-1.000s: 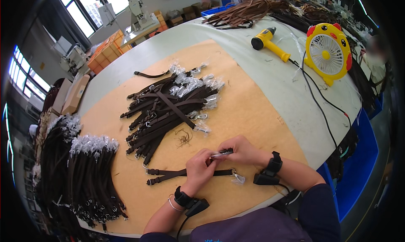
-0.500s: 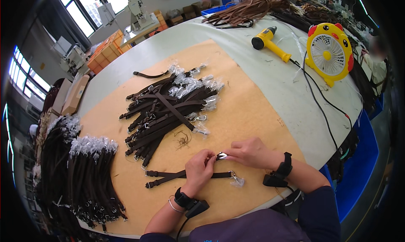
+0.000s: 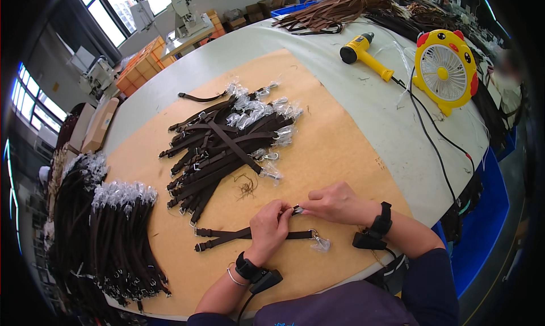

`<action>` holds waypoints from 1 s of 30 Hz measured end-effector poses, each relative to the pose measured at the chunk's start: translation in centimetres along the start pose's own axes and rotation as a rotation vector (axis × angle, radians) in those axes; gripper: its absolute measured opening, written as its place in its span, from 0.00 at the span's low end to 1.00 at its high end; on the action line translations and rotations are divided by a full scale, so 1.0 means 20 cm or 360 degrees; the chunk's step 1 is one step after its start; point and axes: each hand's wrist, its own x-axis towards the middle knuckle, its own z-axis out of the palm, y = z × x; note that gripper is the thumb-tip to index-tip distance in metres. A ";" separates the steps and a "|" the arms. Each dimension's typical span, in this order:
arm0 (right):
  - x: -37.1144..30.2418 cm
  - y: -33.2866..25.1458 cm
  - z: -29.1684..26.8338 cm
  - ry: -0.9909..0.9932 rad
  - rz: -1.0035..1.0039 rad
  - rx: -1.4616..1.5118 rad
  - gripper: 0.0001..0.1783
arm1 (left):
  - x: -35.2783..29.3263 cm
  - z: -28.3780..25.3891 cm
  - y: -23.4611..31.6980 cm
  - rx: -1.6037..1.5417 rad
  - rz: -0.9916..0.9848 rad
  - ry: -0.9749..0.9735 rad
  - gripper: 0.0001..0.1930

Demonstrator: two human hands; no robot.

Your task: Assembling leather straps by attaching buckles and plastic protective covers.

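Over the near part of the table, my left hand (image 3: 269,222) is closed, its thumb and fingers pinching a dark brown buckled strap (image 3: 218,233) close to its end. My right hand (image 3: 336,205) is closed beside it, fingertips pressed together at a small shiny silver piece (image 3: 297,210) against that strap end; its kind is too small to make out. Under my left wrist a second brown strap (image 3: 227,242) crosses the first. That strap ends at the right in a metal clasp with clear plastic wrap (image 3: 321,245).
Beyond my hands lies a pile of brown straps (image 3: 221,150) with plastic-wrapped clasps. More straps hang over the left edge (image 3: 125,241). A yellow heat gun (image 3: 366,56), a yellow fan (image 3: 444,73) and their black cords lie at the right. A blue bin (image 3: 482,212) stands beside the table.
The silver piece between my hands shows smaller and less spread than before. My right hand has shifted very slightly; my left hand keeps its hold on the strap.
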 end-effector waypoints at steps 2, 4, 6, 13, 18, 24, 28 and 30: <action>0.00 0.00 0.01 0.0020 -0.0035 -0.0048 0.06 | 0.00 0.00 0.00 0.0002 -0.0001 0.0002 0.03; 0.01 0.00 0.02 0.0040 -0.0067 -0.0098 0.07 | 0.00 0.00 0.00 0.0002 -0.0001 0.0003 0.03; 0.00 0.00 0.03 0.0068 -0.0099 -0.0122 0.07 | 0.00 0.00 0.00 0.0029 -0.0003 -0.0027 0.03; 0.00 -0.01 0.02 0.0092 -0.0055 -0.0132 0.08 | -0.02 -0.03 -0.03 -0.0116 -0.0053 -0.0086 0.04; 0.01 -0.03 0.04 0.0051 -0.0064 -0.0141 0.08 | -0.02 -0.03 -0.01 -0.0005 0.0010 -0.0070 0.02; 0.02 -0.04 0.03 -0.0008 -0.0079 -0.0116 0.08 | -0.02 -0.02 -0.02 -0.0001 0.0012 -0.0064 0.02; 0.02 -0.03 0.04 -0.0018 -0.0094 -0.0123 0.07 | -0.01 -0.03 -0.02 -0.0107 -0.0087 -0.0055 0.01; 0.00 -0.01 0.07 0.0082 0.0060 0.0068 0.08 | 0.00 -0.05 -0.04 -0.0251 -0.0161 -0.0117 0.04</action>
